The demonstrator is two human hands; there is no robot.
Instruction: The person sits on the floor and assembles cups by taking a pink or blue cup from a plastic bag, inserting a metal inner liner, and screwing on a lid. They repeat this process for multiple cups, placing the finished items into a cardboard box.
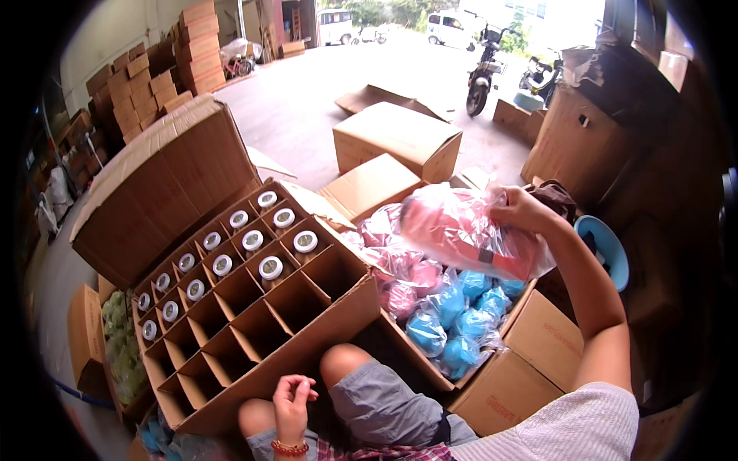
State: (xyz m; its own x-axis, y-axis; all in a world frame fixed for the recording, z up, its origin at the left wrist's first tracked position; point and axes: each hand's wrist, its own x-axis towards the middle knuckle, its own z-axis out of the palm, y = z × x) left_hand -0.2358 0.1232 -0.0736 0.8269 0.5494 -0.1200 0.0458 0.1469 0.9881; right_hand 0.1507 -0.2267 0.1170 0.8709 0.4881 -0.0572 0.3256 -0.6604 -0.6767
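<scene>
My right hand (516, 209) is closed on the top of a clear plastic bag (469, 230) with something pink-red inside. It holds the bag over an open carton (419, 357) of plastic-wrapped pink items (400, 296) and round blue items (450, 311). My left hand (292, 399) hovers by my knee with its fingers curled in, and I see nothing in them. Beyond it stands a large open carton (254, 384) with a cardboard divider grid (246, 300). Jars with white-rimmed lids (270, 267) fill its far and left cells; several nearer cells hold nothing.
Closed cartons (400, 138) stand on the floor ahead, and another (500, 392) beside my right leg. A blue basin (603, 250) is at right. Green wrapped items (123, 338) lie in a box at far left. Stacked boxes (201, 50) and a scooter (483, 73) are farther off.
</scene>
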